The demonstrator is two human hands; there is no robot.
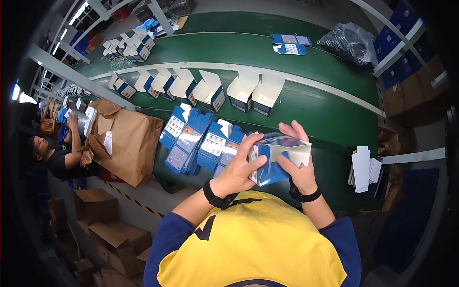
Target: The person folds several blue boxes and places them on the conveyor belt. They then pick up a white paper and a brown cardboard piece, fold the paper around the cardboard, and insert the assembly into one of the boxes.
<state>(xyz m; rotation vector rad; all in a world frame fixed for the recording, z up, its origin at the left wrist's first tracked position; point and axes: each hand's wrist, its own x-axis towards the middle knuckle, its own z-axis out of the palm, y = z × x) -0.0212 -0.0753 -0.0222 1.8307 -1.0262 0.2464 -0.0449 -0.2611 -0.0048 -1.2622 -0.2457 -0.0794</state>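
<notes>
A partly folded blue-and-white carton [271, 175] is held up in front of my chest, its white inside partly showing. My left hand [239, 165] grips its left side, the thumb pressed along the near face. On the right side my right hand [302, 167] closes around it, with the thumb reaching in at the opening and the fingers behind. Just left of my hands, flattened blue cartons [189, 138] lie in overlapping stacks on the green work surface [330, 174]. Behind them stands a row of opened cartons [210, 91] with raised white flaps.
White card pieces [362, 170] lie at the right edge. Farther back are a flat carton [290, 44], a dark plastic bag [348, 42] and grouped cartons [136, 47]. A large brown paper sack [136, 138] stands left, beside a co-worker [60, 155]. Cardboard boxes [117, 241] sit lower left.
</notes>
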